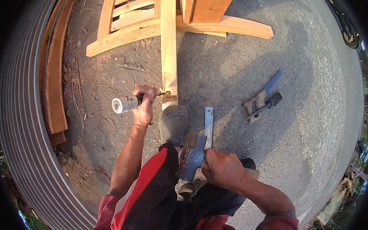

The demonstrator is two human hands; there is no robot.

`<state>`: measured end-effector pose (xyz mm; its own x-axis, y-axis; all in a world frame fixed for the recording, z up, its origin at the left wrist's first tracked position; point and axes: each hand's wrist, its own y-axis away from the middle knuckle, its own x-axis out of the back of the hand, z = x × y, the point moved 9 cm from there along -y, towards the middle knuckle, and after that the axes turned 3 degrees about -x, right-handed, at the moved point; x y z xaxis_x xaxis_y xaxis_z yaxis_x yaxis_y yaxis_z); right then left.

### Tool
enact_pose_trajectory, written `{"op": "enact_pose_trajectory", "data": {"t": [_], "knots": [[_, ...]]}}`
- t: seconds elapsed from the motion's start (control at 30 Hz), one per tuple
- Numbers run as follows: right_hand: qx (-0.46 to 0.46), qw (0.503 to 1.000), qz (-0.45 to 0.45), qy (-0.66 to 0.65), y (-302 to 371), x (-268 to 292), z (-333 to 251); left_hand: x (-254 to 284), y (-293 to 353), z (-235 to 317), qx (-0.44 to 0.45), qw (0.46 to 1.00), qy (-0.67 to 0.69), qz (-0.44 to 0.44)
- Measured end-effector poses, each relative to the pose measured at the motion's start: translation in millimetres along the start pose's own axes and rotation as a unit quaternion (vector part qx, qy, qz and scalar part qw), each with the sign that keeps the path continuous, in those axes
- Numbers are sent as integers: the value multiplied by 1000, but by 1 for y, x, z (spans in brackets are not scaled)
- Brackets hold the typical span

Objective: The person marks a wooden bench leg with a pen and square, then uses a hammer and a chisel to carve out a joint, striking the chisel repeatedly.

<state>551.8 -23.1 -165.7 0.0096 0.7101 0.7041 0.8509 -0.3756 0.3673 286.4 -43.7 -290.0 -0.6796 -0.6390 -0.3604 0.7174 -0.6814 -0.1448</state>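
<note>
Gripping a chisel [128, 103] at a notched wooden beam [169, 56] with the left hand [145, 99], a person holds a hammer [192, 155] in the right hand [224, 168].

At left, the left hand is closed around the chisel, its pale butt facing leftward and its tip at the notch [167, 96]; the beam lies just right of that hand, the nearer one, its long axis running away from the body. A grey shoe [173, 122] covers the beam's near end. Farther right, beside a flat metal strip [208, 123], the right hand is wrapped around the hammer's wooden handle; the head points left, well apart from the chisel's butt, lower right of it and nearer the body.
</note>
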Motion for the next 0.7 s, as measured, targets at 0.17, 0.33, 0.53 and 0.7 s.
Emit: {"op": "enact_pose_trajectory", "data": {"t": [0.17,0.33,0.53,0.7], "knots": [[-4,1000,-22,-2,-1,-4,8,6,15,-15,-17,989,-148,-11],[-13,999,-33,2,4,-5,13,9,56,-21,-31,964,-252,-76],[-61,996,-60,1,16,-13,37,18,1,41,-16,999,15,26],[-56,998,-38,-7,16,-11,37,-5,-1,27,-60,998,-13,-15]]}}
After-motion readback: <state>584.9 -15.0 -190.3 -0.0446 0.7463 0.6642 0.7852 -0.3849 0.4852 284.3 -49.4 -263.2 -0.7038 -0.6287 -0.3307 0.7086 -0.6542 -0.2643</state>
